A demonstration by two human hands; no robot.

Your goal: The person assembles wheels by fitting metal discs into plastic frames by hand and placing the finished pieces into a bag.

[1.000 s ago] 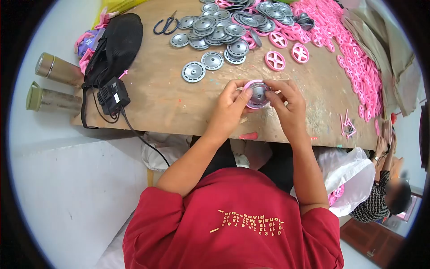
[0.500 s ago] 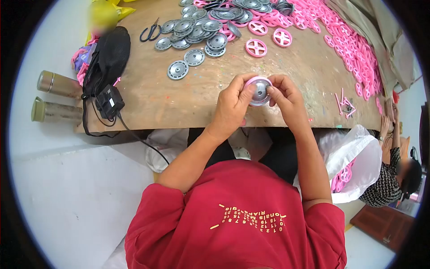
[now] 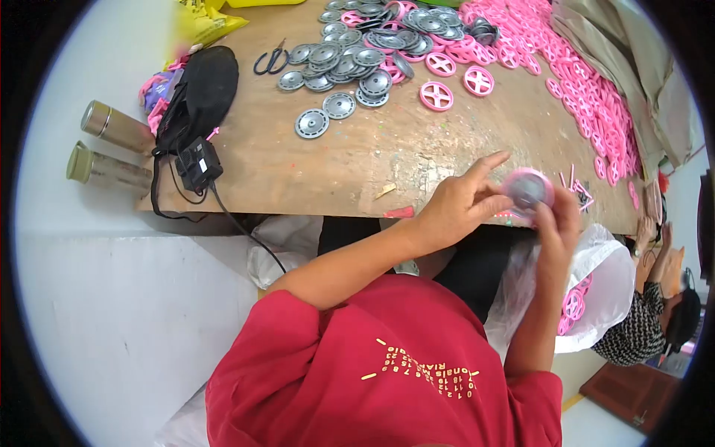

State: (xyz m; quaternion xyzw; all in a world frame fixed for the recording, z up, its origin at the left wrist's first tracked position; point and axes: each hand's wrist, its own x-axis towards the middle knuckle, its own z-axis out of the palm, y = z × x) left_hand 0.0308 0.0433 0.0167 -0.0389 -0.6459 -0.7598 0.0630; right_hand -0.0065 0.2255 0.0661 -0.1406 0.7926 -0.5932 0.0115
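Note:
My right hand (image 3: 560, 223), slightly blurred, grips a toy wheel (image 3: 529, 189) with a pink rim and a grey hubcap-like disc at its centre. At the wheel's left edge is my left hand (image 3: 463, 205), its index finger stretched out and its thumb close to the rim; whether it still touches is hard to see. Both hands are over the table's front edge. Beyond them lie loose grey discs (image 3: 312, 124) and pink spoked wheels (image 3: 436, 96).
A large heap of pink wheels (image 3: 588, 112) covers the table's right side, near small pink pins (image 3: 579, 190). Scissors (image 3: 272, 59), a black bag (image 3: 212, 89) and two bottles (image 3: 119, 127) are at left. An open plastic bag (image 3: 603, 298) holds pink wheels. Another person (image 3: 640, 316) sits at right.
The wheel has moved right and toward the plastic bag, carried in my right hand. My left hand has followed rightward and loosened its pinch, its index finger now extended.

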